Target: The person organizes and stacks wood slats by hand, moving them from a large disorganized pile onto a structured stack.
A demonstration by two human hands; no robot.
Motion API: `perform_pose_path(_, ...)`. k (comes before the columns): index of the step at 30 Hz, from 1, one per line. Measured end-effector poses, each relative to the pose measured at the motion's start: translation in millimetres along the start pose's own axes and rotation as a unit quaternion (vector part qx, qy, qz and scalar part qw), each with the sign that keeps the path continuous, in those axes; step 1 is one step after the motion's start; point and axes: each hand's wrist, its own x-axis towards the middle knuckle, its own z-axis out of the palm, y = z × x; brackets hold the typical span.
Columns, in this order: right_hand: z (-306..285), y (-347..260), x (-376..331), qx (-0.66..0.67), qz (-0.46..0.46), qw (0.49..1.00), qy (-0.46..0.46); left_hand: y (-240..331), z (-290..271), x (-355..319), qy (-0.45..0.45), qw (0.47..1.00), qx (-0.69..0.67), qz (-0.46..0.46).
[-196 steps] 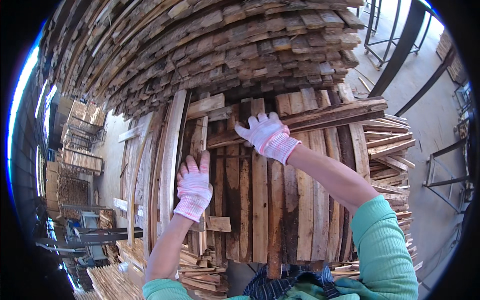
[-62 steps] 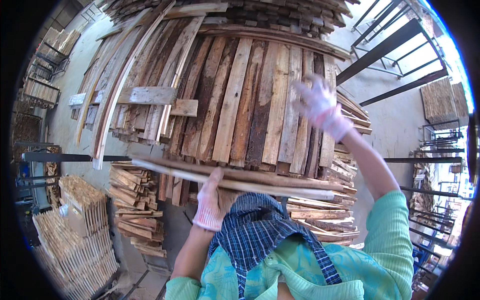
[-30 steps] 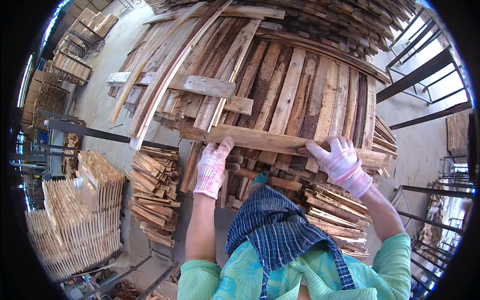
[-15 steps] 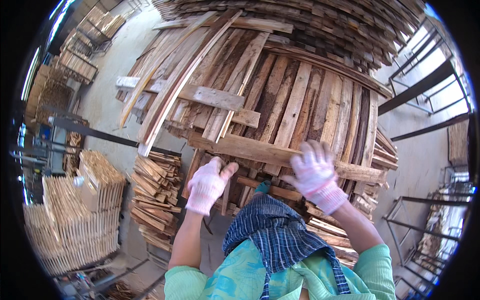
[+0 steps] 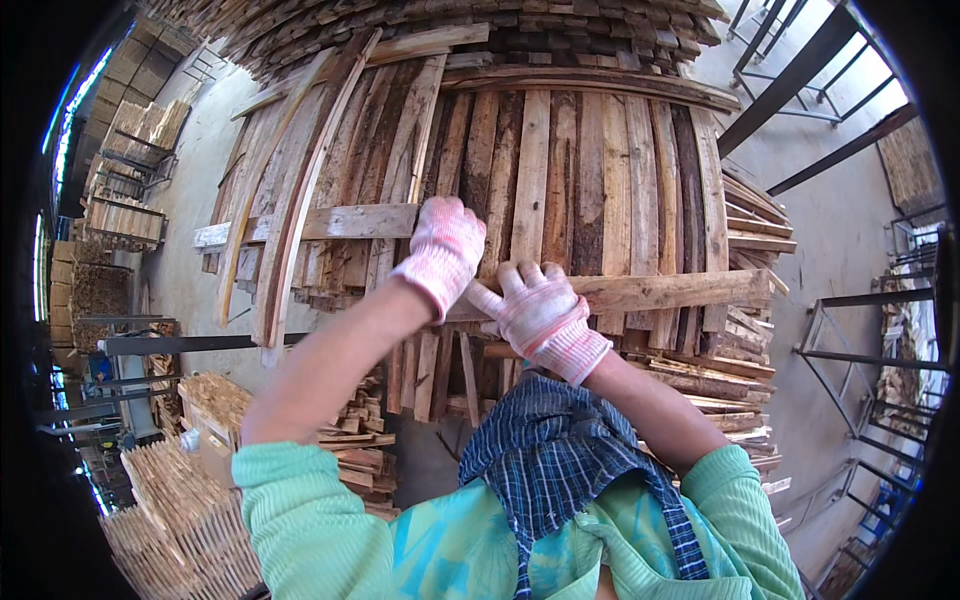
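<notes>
My left hand [image 5: 445, 250], in a pale pink-and-white knit glove, is closed at the right end of a pale wooden crosspiece [image 5: 350, 220]. The glove hides that end. Beside it, my gloved right hand [image 5: 545, 315] bends its fingers over the near wooden plank [image 5: 670, 291], with its thumb pointing left. This plank lies crosswise over a layer of rough boards [image 5: 590, 190] set side by side, some with dark bark. Two long narrow strips [image 5: 325, 180] rest aslant on top of the boards at the left.
A tall stack of boards [image 5: 460, 25] rises behind. Short wood pieces are piled below the layer at right [image 5: 715, 395]. Dark metal bars [image 5: 200, 343] jut out at both sides. Stacked pale slats [image 5: 180, 520] stand at lower left, and metal frames [image 5: 850, 350] at right.
My left hand has moved up and right, closing at the crosspiece's end. My right hand has moved left along the near plank, its fingers now bent over it. The view has turned.
</notes>
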Motion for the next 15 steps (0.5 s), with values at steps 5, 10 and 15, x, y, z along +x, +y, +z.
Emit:
perform_pose_path(5, 10, 6, -1, 0.009, 0.001, 0.998, 0.059, -24, -5, -10, 0.128, 0.984, 0.063, 0.107)
perform_pose_path(10, 2, 4, 8, 0.021, 0.019, 1.000, -0.007, -36, 4, -10, 0.158, 0.977, -0.010, 0.140)
perform_pose_path(15, 12, -1, 11, -0.045, 0.016, 0.999, -0.003, -33, 4, -10, 0.130, 0.984, -0.037, 0.117)
